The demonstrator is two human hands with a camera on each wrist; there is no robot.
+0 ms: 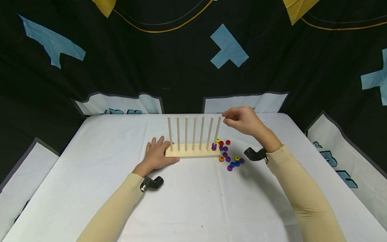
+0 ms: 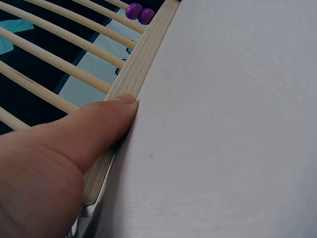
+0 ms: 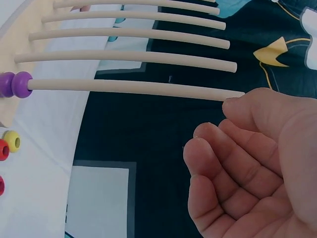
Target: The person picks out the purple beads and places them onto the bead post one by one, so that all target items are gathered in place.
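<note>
Black cloth (image 1: 169, 70) hangs behind; white surface (image 1: 181, 198) in front. Head view: rack (image 1: 193, 154) lies crosswise, seven pegs (image 1: 186, 132) standing from it. Left hand (image 1: 157, 157) grips its left end, thumb along the near edge, other fingers spread past it. Right hand (image 1: 243, 119) is up by the tip of the end peg (image 1: 217, 129), much the nearer of the two. Peg lies just left of those fingers, its long axis dropping to two purple beads (image 1: 214, 147) at its foot. Loose beads (image 1: 228, 159) scattered well below that hand, by the rack's right end.

Left wrist view: thumb pressed on the rack; remaining fingers out of sight, so their hold can't be told from this side.

Right wrist view: fingers loosely curled, partly open, nothing seen held. End peg points tip-first at them; one fingertip overlaps the tip. Touching or merely in front, cannot tell.
</note>
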